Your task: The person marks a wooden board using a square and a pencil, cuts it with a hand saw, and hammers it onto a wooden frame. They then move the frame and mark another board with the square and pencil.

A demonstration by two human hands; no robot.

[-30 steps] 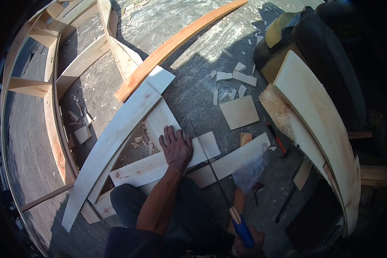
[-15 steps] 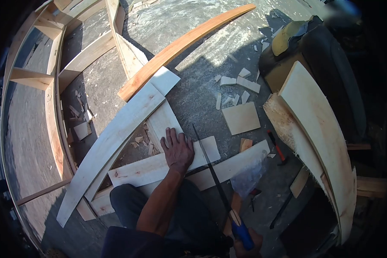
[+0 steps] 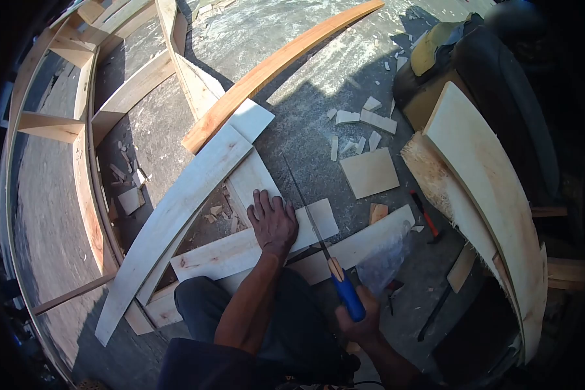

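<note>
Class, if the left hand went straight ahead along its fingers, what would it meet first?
The left hand would likely meet the pale board just ahead, though depth is unclear.

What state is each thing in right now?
Left hand: palm down, fingers spread on boards.
Right hand: closed round saw handle.
Saw: blade across the plank.
Plank: lying flat, cut depth unclear.
Plastic sheet: crumpled.
Red-handled tool: lying on the ground.
Square board: lying flat.
Small offcuts: scattered.
</note>
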